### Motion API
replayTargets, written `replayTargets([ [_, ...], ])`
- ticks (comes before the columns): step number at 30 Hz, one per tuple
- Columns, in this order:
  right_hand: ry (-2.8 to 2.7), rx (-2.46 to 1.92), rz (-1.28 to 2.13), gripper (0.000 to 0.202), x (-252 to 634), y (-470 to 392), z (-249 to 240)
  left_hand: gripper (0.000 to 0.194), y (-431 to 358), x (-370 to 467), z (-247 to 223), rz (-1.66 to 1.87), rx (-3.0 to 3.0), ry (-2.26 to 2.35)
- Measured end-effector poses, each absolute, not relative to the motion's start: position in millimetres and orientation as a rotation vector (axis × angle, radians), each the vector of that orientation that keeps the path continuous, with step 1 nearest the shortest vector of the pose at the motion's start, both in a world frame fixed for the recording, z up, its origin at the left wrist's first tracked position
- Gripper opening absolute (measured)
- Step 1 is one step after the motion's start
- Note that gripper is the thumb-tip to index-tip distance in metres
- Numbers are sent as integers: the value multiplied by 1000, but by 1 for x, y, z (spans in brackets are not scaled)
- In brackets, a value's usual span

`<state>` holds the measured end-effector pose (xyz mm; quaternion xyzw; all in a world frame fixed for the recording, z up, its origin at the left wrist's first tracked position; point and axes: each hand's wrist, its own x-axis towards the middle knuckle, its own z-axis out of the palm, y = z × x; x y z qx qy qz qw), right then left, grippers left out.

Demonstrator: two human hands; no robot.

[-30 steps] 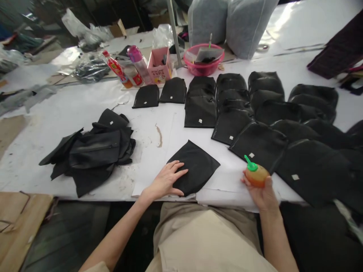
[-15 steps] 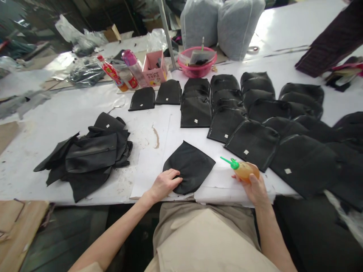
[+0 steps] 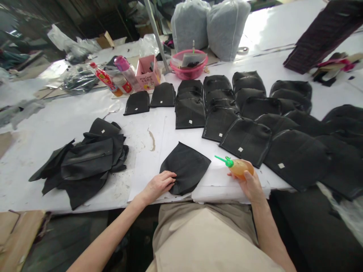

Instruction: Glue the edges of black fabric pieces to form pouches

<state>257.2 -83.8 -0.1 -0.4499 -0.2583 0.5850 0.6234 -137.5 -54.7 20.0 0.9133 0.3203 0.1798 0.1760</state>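
A black leather-like piece [image 3: 185,168] lies on the white table in front of me, one corner pointing away. My left hand [image 3: 160,186] is at its lower left edge, fingers drawn together on the material. In my right hand [image 3: 251,181] is a squeeze bottle [image 3: 239,169] of amber liquid, with a green cap and a thin green nozzle. The bottle is tilted on its side, and its nozzle points left, just off the piece's right corner. Part of the bottle is hidden by my fingers.
To the left lies a loose heap of black pieces [image 3: 87,155]. Overlapping black pieces [image 3: 246,139] with small white tags spread across the right. Behind them stand a pink basket [image 3: 188,71], a pink box [image 3: 147,77], a red-labelled bottle [image 3: 104,79] and grey stuffed bags [image 3: 190,26].
The whole view has shifted slightly, so most things sit a little further left. Both hands keep nearly the same places relative to the black piece.
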Motion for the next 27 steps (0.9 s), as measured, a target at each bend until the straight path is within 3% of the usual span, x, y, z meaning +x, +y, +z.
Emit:
replayTargets([
  [9, -611, -998, 1353, 49, 257, -84, 1, 19, -58, -118, 15, 560, 2786, 1027],
  [12, -606, -1003, 1356, 51, 257, -85, 0, 12, -58, -126, 28, 464, 2687, 997],
  [13, -606, -1005, 1357, 51, 257, -85, 0, 16, -58, -131, 32, 421, 2645, 1001],
  [16, -620, -1019, 1352, 50, 258, -85, 0, 56, -59, -149, 36, 349, 2550, 1098],
  [17, -627, -1027, 1350, 50, 258, -84, 0, 59, -58, -154, 34, 352, 2526, 1139],
  [24, -622, -1040, 1352, 50, 256, -83, 4, 6, -44, -162, 21, 446, 2544, 1138],
  [27, -606, -1040, 1349, 49, 256, -83, 3, 18, -43, -153, 24, 403, 2641, 1166],
])
